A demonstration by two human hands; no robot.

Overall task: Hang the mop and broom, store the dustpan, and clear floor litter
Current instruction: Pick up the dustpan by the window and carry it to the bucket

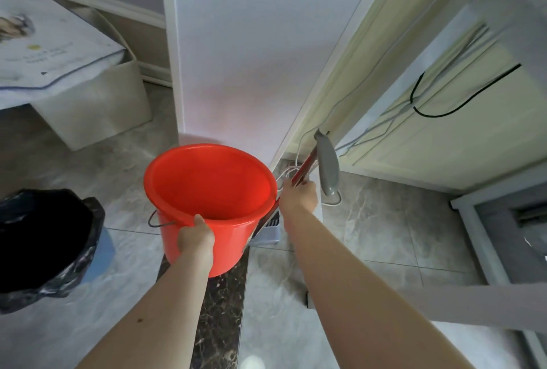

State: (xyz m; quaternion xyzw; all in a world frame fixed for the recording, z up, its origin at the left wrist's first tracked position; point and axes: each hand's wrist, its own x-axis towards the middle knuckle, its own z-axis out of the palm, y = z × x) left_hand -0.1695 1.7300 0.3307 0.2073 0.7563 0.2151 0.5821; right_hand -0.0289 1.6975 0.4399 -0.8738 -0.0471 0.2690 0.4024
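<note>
An empty orange bucket (207,188) hangs above the floor in the middle of the head view, and my left hand (196,238) grips its near rim. Just to the right, my right hand (299,195) is closed around a red handle (303,168) that slants up toward the wall corner. A grey handle grip (327,161) stands right beside it, leaning at the door frame. The lower ends of both handles are hidden behind the bucket and my arm. White cords (288,171) trail around the handles.
A bin lined with a black bag (44,244) stands on the floor at the left. A white box (97,108) sits under a table at the upper left. A cream door (429,120) with dangling cables is at the right. A small white device (270,231) sits on the floor behind the bucket.
</note>
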